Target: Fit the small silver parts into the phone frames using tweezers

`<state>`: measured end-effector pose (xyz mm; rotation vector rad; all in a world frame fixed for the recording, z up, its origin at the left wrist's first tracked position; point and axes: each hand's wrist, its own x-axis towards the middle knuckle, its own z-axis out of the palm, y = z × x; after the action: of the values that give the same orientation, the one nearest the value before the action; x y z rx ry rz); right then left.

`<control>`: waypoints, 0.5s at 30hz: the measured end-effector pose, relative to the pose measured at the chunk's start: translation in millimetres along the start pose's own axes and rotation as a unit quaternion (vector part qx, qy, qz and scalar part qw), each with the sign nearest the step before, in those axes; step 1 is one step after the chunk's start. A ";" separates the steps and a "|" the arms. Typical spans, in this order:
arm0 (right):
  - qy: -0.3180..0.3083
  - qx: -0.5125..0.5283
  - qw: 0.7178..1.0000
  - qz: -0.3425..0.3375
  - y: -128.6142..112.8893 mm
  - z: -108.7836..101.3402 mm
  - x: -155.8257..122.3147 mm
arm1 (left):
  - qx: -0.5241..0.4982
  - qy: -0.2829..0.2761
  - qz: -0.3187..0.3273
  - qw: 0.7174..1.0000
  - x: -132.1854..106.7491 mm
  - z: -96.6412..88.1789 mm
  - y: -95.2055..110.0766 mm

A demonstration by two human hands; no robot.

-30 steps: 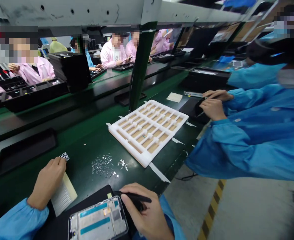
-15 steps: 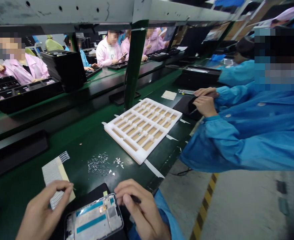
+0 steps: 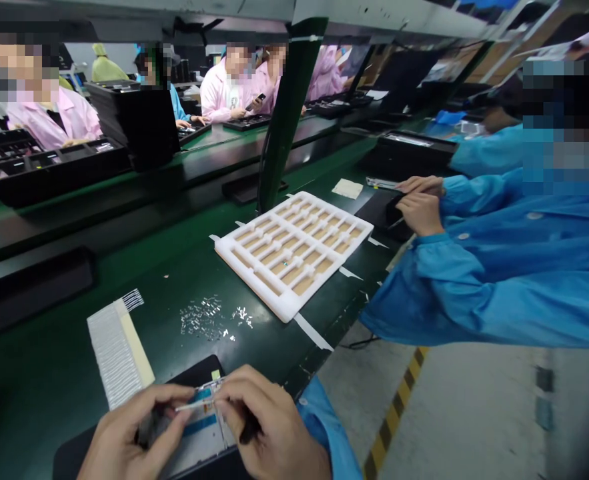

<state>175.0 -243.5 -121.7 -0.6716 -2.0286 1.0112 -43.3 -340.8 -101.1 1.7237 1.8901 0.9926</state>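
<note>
Above a phone frame [image 3: 201,443] with blue strips, both my hands have come together. Between the fingertips of my left hand [image 3: 134,433] and those of my right hand [image 3: 269,420] is a thin pale strip [image 3: 194,404]. My left hand pinches its near-left end. A slim dark tool [image 3: 249,427], mostly hidden, is tucked in the curled fingers of my right hand. The frame lies on a black pad [image 3: 209,367] and is partly covered by my hands. Left of it rests a sheet of fine silvery strips [image 3: 114,353] with a cream edge.
Tiny bright metal pieces [image 3: 201,317] are scattered on the green bench [image 3: 174,260]. Beyond them lies a white foam tray [image 3: 287,307] with slots. A black tray [image 3: 34,287] sits at left. At right a co-worker in a blue smock [image 3: 474,267] works close by.
My left hand has moved right, from beside the sheet to over the phone frame, meeting my right hand. The pale strip now shows between them. The view has shifted slightly.
</note>
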 end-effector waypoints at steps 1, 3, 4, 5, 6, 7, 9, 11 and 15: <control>-0.013 -0.052 0.998 -0.024 4.8 -2.5 1.3 | 0.061 0.000 0.035 0.998 0.4 -2.7 -5.2; -0.044 -0.153 0.984 -0.073 14.7 -6.0 3.6 | 0.167 0.014 0.099 0.981 0.5 -5.2 -10.6; -0.058 -0.191 0.976 -0.092 18.9 -7.0 4.5 | 0.205 0.020 0.127 0.970 0.6 -5.1 -10.6; -0.069 -0.216 0.968 -0.107 22.1 -7.3 5.1 | 0.236 0.023 0.154 0.959 0.7 -4.4 -9.2; -0.076 -0.234 0.962 -0.115 24.4 -7.3 5.6 | 0.258 0.024 0.182 0.949 1.0 -3.4 -6.7; -0.082 -0.247 0.958 -0.119 25.6 -6.9 5.8 | 0.273 0.025 0.208 0.939 1.5 -2.4 -3.9; -0.086 -0.265 0.953 -0.121 25.8 -5.5 5.8 | 0.292 0.024 0.247 0.924 2.1 -1.2 0.6; -0.092 -0.283 0.947 -0.124 24.4 -4.0 5.3 | 0.303 0.020 0.264 0.916 1.1 -1.0 0.8; -0.101 -0.316 0.932 -0.145 21.2 -1.8 5.0 | 0.322 -0.007 0.265 0.909 -7.0 -1.1 -11.6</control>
<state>176.1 -227.5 -136.5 -0.5735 -2.5669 0.2434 -50.9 -347.8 -110.0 2.7182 1.9034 0.5154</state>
